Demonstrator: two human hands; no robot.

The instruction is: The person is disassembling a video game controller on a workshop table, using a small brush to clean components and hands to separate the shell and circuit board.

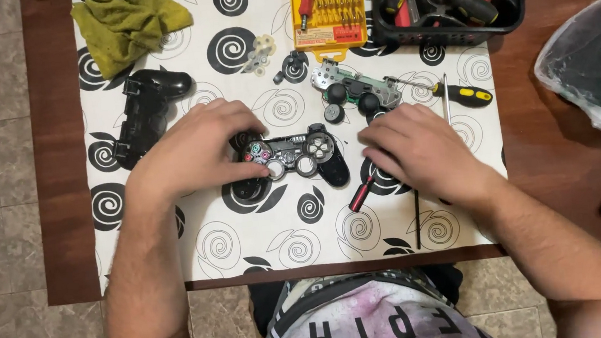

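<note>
Left hand [201, 152]: palm down on the left end of the controller front shell [292, 159], fingers curled and pressing on it near the round stick holes. Grip closed on that shell.
Right hand [415, 148]: flat on the surface at about 3 o'clock from the shell, fingers spread loosely and pointing at it, not holding anything. Can't tell if the fingertips actually touch the shell's right handle.
Shell: dead centre of the patterned cloth [213, 249], face up, dark and see-through, button caps visible.
Circuit board [359, 88]: at 1 o'clock from the shell, with both black thumbsticks on it.
Back shell [143, 110]: black, lying at 10 o'clock, well apart.
Screwdrivers: yellow-and-black screwdriver [457, 92] at 2 o'clock, red-handled screwdriver [362, 194] just under the right hand at 5 o'clock.
Bit set [328, 7]: yellow case at 12 o'clock.
Tool tray [448, 33]: black, at 1 o'clock, far edge.
Rag [128, 21]: olive green, far at 11 o'clock.
</note>
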